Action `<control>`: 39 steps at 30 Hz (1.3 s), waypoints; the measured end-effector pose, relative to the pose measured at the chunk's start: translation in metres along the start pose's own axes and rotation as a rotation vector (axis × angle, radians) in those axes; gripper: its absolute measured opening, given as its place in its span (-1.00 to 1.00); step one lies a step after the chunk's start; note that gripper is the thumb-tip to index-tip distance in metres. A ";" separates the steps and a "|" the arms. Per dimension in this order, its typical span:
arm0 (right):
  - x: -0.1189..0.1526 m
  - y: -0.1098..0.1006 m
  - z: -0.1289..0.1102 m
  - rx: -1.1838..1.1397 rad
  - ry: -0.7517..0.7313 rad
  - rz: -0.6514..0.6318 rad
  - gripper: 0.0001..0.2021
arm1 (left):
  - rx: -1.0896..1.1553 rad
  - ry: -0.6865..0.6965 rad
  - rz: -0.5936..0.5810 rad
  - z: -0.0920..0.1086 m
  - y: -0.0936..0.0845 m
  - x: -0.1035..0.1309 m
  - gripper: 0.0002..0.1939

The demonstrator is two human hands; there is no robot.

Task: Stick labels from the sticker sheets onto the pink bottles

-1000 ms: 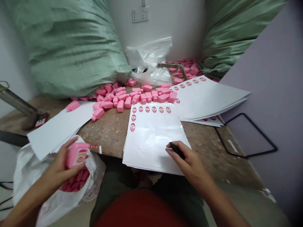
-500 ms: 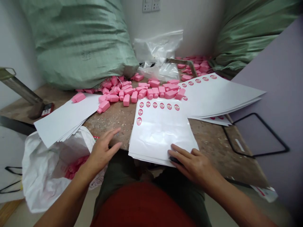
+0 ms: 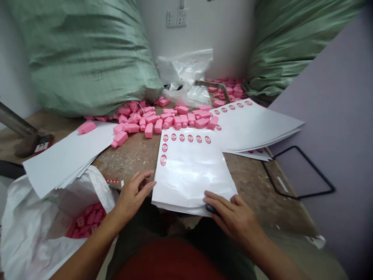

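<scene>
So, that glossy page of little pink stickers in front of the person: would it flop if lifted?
The sticker sheet would probably bend easily, since thin layers show along the front edge of its pile. It may feel slick, judging by the shiny glare across it. It's likely light for its size, looking so thin.

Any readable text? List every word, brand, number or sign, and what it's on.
Nothing reads with certainty.
Left green sack: underlined dark mark, perhaps "S/S" or "815"; too blurred.
Oval pink stickers on the white sheets: print too small.
Labels on pink bottles in the white bag: too small.
Clear plastic bag: tiny dark marks, unreadable.
Small red object, far left: markings unreadable.
Wall, top edge: dark marks, cut off.
</scene>
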State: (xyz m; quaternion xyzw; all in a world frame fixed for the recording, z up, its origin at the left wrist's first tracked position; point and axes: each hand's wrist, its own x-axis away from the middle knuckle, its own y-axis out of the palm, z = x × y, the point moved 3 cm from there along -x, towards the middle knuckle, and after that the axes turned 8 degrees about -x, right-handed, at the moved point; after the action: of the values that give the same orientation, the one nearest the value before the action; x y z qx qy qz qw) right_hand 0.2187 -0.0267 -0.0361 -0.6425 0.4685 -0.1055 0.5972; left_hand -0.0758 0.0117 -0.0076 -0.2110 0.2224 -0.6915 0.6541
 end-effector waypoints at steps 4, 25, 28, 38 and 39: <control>0.002 0.002 0.001 -0.028 0.049 0.022 -0.72 | 0.261 -0.207 -0.128 -0.001 0.010 -0.012 -0.50; 0.016 -0.035 0.044 -1.061 1.271 0.266 -0.46 | 1.007 -0.595 -0.107 0.017 0.032 -0.024 -0.42; 0.005 -0.038 0.040 -1.169 1.274 0.301 -0.45 | 0.960 -0.608 -0.149 0.020 0.036 -0.016 -0.36; -0.042 -0.130 0.116 -0.268 0.938 0.212 -0.72 | 0.405 -0.268 -0.222 -0.001 0.051 0.001 -0.30; -0.050 -0.144 0.125 -0.175 0.932 0.202 -0.74 | 0.389 -0.261 -0.273 -0.002 0.052 0.000 -0.31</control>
State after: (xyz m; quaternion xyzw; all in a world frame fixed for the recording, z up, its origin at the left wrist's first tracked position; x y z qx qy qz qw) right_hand 0.3472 0.0716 0.0768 -0.5260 0.7533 -0.2837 0.2746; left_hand -0.0347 0.0093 -0.0393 -0.1971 -0.0313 -0.7699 0.6062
